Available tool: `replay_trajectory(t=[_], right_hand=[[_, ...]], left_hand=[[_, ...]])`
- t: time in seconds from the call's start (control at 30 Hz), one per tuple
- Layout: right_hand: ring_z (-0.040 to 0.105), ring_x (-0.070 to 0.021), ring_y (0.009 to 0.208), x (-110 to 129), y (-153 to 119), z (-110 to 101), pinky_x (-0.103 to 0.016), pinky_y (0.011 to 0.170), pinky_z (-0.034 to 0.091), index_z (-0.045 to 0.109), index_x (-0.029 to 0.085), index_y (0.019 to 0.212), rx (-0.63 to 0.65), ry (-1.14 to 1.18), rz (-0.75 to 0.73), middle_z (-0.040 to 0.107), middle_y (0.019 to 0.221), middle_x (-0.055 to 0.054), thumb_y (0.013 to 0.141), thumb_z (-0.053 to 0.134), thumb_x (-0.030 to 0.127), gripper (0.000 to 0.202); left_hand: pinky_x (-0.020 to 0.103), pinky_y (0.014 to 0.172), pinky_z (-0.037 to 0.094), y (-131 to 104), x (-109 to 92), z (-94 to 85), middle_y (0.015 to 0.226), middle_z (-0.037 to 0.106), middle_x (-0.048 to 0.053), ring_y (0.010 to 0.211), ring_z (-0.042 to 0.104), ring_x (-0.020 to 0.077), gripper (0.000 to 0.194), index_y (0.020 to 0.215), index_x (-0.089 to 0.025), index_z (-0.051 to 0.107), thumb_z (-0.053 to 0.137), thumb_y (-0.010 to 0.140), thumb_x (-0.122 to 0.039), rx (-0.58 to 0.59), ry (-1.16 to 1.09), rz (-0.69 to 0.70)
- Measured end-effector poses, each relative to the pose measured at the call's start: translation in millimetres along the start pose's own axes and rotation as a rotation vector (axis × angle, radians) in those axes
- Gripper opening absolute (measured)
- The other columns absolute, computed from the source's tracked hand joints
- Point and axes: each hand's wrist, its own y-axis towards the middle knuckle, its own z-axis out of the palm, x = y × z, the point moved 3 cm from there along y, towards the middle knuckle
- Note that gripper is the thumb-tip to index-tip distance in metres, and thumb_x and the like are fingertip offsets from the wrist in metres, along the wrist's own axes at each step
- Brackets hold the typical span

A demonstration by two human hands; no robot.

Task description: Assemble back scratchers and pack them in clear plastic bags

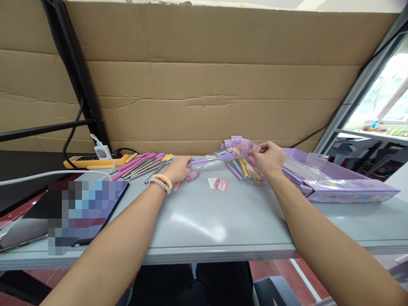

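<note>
My left hand [181, 168], with bead bracelets on its wrist, is closed on the end of a purple-handled utensil [200, 161] that points right into clear plastic. My right hand [269, 159] pinches the top of a clear plastic bag [244, 148] with a pink label. Beneath the bag lie bagged utensils [244, 168] with purple, blue and yellow handles. Several metal utensils [143, 165] with pink, purple and yellow ends lie left of my left hand. Small printed cards [220, 184] rest on the grey table between my hands, and others [193, 176] lie beside my left hand.
A purple open box [347, 191] stands at the right. On the left are a dark tablet-like device [95, 208], a yellow tool [95, 161], a white charger [102, 151] and cables. Cardboard [207, 85] walls the table's back. The table's front edge [216, 253] is near my body.
</note>
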Motion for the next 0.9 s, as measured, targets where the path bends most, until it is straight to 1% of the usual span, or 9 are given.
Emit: replay_trajectory(t=[0.27,0.37,0.43,0.5,0.6,0.73,0.8,0.9], right_hand=[[0.051,-0.0137,0.052,3,-3,-1,-0.027,0.054,0.04,0.052,0.019,0.059,0.052,0.081,-0.031,0.057,0.057,0.001,0.049,0.074,0.026,0.026],[0.05,-0.013,0.051,1,-2,0,-0.026,0.052,0.039,0.051,0.019,0.059,0.094,0.122,-0.013,0.056,0.056,0.002,0.047,0.076,0.029,0.029],[0.05,-0.0124,0.051,0,-3,2,-0.025,0.051,0.039,0.052,0.019,0.061,0.136,0.146,-0.011,0.056,0.056,0.002,0.049,0.075,0.03,0.028],[0.049,-0.0119,0.052,0,-4,4,-0.025,0.052,0.038,0.054,0.018,0.064,0.167,0.145,-0.05,0.056,0.058,0.002,0.054,0.07,0.029,0.022],[0.047,-0.0117,0.055,4,-7,6,-0.024,0.054,0.037,0.055,0.018,0.066,0.162,0.085,-0.166,0.056,0.061,0.002,0.061,0.061,0.026,0.012],[0.045,-0.0124,0.057,9,-11,6,-0.025,0.057,0.036,0.053,0.019,0.068,0.14,0.0,-0.278,0.056,0.064,0.001,0.064,0.054,0.023,0.006],[0.047,-0.0134,0.059,9,-11,6,-0.026,0.059,0.037,0.054,0.019,0.073,0.146,-0.024,-0.298,0.059,0.067,0.0,0.065,0.052,0.022,0.008],[0.05,-0.0152,0.061,6,-10,9,-0.027,0.06,0.039,0.057,0.019,0.085,0.17,-0.027,-0.3,0.063,0.074,-0.003,0.067,0.05,0.022,0.02]], left_hand=[[0.024,0.069,0.043,2,6,-0.2,0.082,0.068,0.005,0.076,0.061,0.0173,0.035,0.102,-0.018,0.063,0.042,0.075,-0.01,-0.013,0.033,-0.036],[0.023,0.069,0.043,3,8,-0.1,0.082,0.068,0.004,0.077,0.061,0.0169,0.035,0.102,-0.019,0.064,0.042,0.075,-0.011,-0.02,0.035,-0.03],[0.023,0.068,0.043,3,9,-0.7,0.083,0.069,0.004,0.079,0.062,0.0171,0.035,0.102,-0.019,0.064,0.042,0.076,-0.011,-0.031,0.048,-0.027],[0.023,0.068,0.043,4,10,-1.6,0.083,0.069,0.004,0.08,0.062,0.0175,0.035,0.102,-0.019,0.064,0.042,0.076,-0.012,-0.035,0.065,-0.027],[0.023,0.067,0.043,4,11,-2.9,0.084,0.069,0.004,0.079,0.062,0.0176,0.034,0.101,-0.02,0.064,0.043,0.075,-0.013,-0.03,0.071,-0.041],[0.023,0.067,0.043,4,12,-3.2,0.087,0.069,0.004,0.079,0.061,0.017,0.034,0.103,-0.02,0.063,0.043,0.075,-0.015,-0.023,0.045,-0.051],[0.024,0.067,0.044,3,13,-2.9,0.089,0.069,0.005,0.079,0.061,0.0174,0.035,0.104,-0.02,0.063,0.043,0.075,-0.015,-0.025,0.038,-0.049],[0.024,0.065,0.043,3,13,-2.6,0.09,0.069,0.005,0.08,0.062,0.0178,0.036,0.104,-0.02,0.064,0.042,0.075,-0.015,-0.025,0.046,-0.047]])
